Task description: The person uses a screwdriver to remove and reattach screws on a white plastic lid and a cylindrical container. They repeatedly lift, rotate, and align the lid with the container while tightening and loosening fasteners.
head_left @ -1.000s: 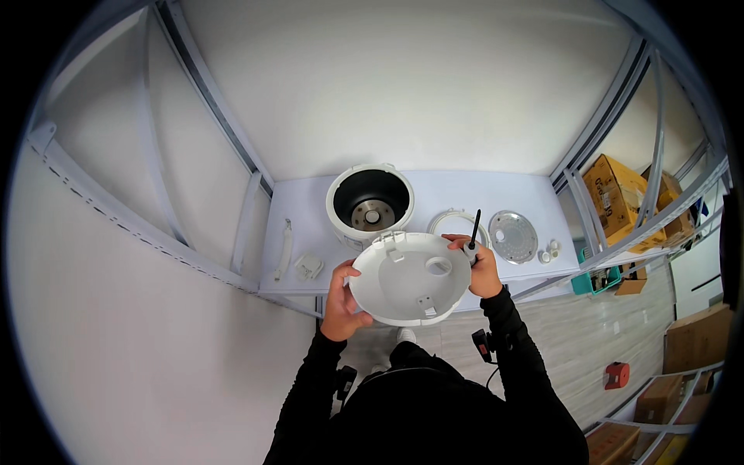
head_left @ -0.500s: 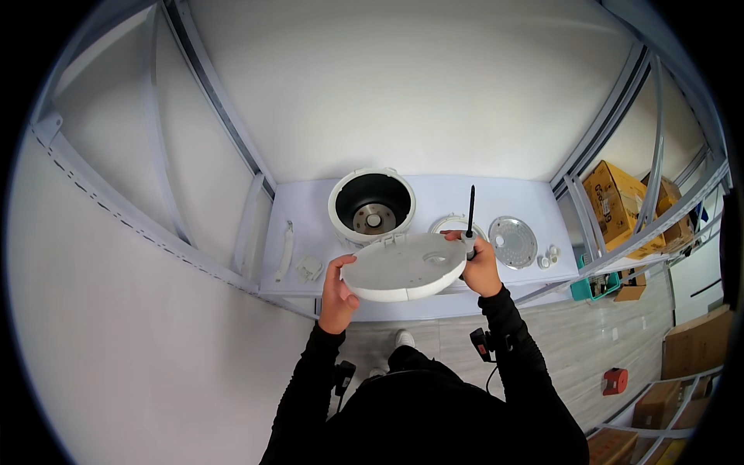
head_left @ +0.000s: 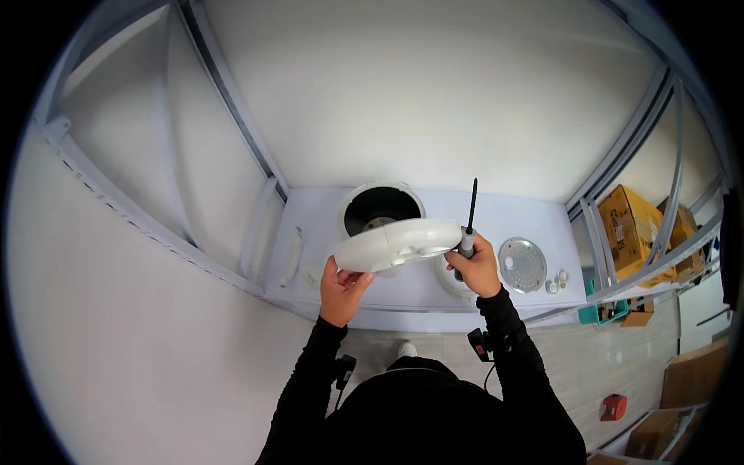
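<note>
A white round rice cooker lid point(head_left: 387, 242) is held up over the front of the table, tilted so that its edge and a recessed side face me. My left hand point(head_left: 342, 296) grips the lid's left edge, thumb and fingers pressed to it. In my right hand point(head_left: 480, 271) is a screwdriver point(head_left: 467, 242) with a grey and black handle, its dark shaft pointing up. The thumb of that hand is at the lid's right end. Behind the lid stands the white rice cooker body point(head_left: 346, 211) with a dark inside, partly hidden.
On the white table point(head_left: 473, 203) lie a perforated metal disc point(head_left: 523, 265), small white round parts point(head_left: 552, 286), a white ring point(head_left: 449, 285) and a curved white strip point(head_left: 293, 256). Metal frame posts point(head_left: 620, 143) flank the table. Yellow boxes point(head_left: 634, 232) and a teal crate point(head_left: 590, 312) stand right.
The lid has been turned over in my hands, from its broad flat face showing to its edge and recessed side. The screwdriver stays in my right hand.
</note>
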`<move>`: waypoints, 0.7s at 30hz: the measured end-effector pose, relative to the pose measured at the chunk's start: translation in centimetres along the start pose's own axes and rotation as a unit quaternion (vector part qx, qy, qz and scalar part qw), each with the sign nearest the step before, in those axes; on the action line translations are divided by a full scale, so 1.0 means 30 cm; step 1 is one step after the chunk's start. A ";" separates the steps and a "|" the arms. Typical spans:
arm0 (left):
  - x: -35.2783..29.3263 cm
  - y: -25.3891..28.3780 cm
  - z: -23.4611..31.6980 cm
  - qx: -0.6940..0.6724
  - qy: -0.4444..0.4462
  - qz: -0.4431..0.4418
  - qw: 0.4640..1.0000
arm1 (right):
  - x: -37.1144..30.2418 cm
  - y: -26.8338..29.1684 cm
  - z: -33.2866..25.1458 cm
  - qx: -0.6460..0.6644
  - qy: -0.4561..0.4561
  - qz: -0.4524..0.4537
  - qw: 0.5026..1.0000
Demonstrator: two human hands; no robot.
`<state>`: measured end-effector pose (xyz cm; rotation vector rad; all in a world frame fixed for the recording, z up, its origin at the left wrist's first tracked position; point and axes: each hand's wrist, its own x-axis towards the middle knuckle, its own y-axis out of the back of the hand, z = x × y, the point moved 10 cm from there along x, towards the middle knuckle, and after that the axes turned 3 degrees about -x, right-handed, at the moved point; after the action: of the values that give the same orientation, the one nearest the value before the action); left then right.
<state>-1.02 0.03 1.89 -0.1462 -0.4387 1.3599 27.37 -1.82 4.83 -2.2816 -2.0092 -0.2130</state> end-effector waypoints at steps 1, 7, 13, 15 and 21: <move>0.011 0.000 0.004 0.006 0.002 0.005 1.000 | 0.021 0.003 0.005 0.004 -0.002 -0.006 1.000; 0.070 0.055 -0.011 0.106 0.002 0.059 0.993 | 0.130 -0.035 0.012 0.033 0.002 -0.023 0.999; 0.121 0.065 -0.005 0.093 -0.032 0.084 0.992 | 0.196 -0.074 0.025 0.002 0.002 -0.024 1.000; 0.137 0.076 0.022 0.273 -0.040 0.090 0.957 | 0.204 -0.071 0.040 -0.015 -0.003 -0.016 1.000; 0.175 0.109 0.013 0.419 -0.073 0.103 0.899 | 0.249 -0.077 0.088 -0.054 -0.018 0.000 0.998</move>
<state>-3.39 5.73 2.26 0.6425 0.0754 1.6672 26.13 6.21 3.43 -2.3646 -2.0641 -0.2884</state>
